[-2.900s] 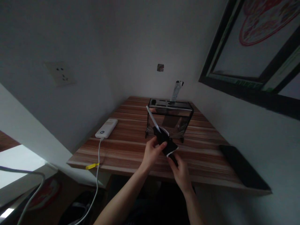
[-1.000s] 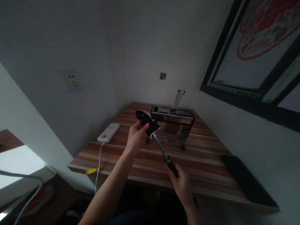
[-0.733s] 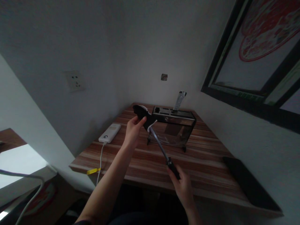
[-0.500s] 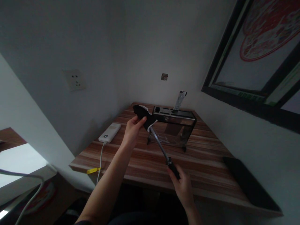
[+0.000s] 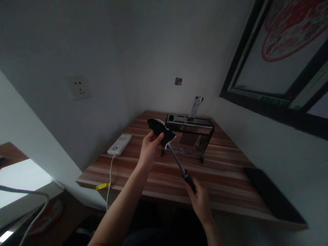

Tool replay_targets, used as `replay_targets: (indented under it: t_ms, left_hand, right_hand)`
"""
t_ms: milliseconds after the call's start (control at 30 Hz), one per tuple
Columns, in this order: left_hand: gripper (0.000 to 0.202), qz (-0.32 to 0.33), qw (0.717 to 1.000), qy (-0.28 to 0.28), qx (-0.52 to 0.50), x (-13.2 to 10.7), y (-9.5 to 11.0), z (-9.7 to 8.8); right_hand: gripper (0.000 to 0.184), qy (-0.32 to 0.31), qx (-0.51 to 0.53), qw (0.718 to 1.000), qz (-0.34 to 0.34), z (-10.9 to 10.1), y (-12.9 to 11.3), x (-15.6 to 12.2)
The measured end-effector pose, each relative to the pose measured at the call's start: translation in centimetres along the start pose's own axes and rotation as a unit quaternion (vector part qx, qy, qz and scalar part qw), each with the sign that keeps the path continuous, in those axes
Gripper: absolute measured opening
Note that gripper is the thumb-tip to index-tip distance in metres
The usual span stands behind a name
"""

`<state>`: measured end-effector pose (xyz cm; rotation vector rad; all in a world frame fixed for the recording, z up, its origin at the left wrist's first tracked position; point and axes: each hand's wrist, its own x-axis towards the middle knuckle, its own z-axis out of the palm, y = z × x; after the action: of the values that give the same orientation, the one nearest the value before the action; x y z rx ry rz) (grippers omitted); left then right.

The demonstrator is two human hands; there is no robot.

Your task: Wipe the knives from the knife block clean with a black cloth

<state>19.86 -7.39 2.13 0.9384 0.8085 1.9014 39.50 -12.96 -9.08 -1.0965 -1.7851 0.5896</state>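
Both hands are at work over the table (image 5: 225, 171) and well apart: the left hand (image 5: 150, 143) pinches a cloth between thumb and fingers, while the right hand (image 5: 201, 198) is curled round the black handle (image 5: 189, 180) of a narrow metal tool.

The table spreads beneath them, its striped wood running back to the wall. A framed picture (image 5: 256, 102) fills the upper right. Behind the cloth stands a clear-sided rack (image 5: 189, 129), with a wrapped item (image 5: 195, 108) rising from its slotted top. To the right lies a dark slab (image 5: 274, 196) along the table edge.

The tool (image 5: 176, 160) slants from the right hand up and away to the left, apparently held above the wood, its shaft bare between handle and cloth. The cloth (image 5: 167, 137), black with a pale edge, wraps the far part; whether the tip lies inside cannot be told.

Compared with about three seconds ago, the cloth sits at the far end instead of close by the handle, and no bare metal shows beyond it. In my judgement, the work is now on the outer part.

Smaller things: a white power bank (image 5: 120, 144) with a cable (image 5: 110, 177), and a yellow tag (image 5: 102, 186).
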Motion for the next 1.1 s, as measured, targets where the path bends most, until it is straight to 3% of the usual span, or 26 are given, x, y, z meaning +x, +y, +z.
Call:
replay_targets:
  t_ms: [233, 567, 867, 1100]
  left_hand:
    - [0.031, -0.053, 0.998, -0.031, 0.018, -3.2, -3.2, 1.1]
    - [0.025, -0.100, 0.992, -0.060, 0.040, -5.7, -4.5, 2.2]
    - [0.025, -0.112, 0.988, -0.073, 0.078, -7.5, -6.5, 1.7]
    - [0.025, -0.123, 0.988, -0.068, 0.069, -7.9, -6.9, 1.7]
  right_hand:
    - [0.029, 0.002, 0.011, 1.000, 0.014, -0.2, 0.0, 0.2]
    - [0.032, 0.027, -0.011, 0.999, 0.028, 0.1, 0.2, 0.1]
    - [0.032, 0.042, 0.004, 0.999, 0.021, 0.0, 0.0, 0.2]
    - [0.027, 0.046, 0.011, 0.999, 0.018, 0.0, 0.1, 0.2]
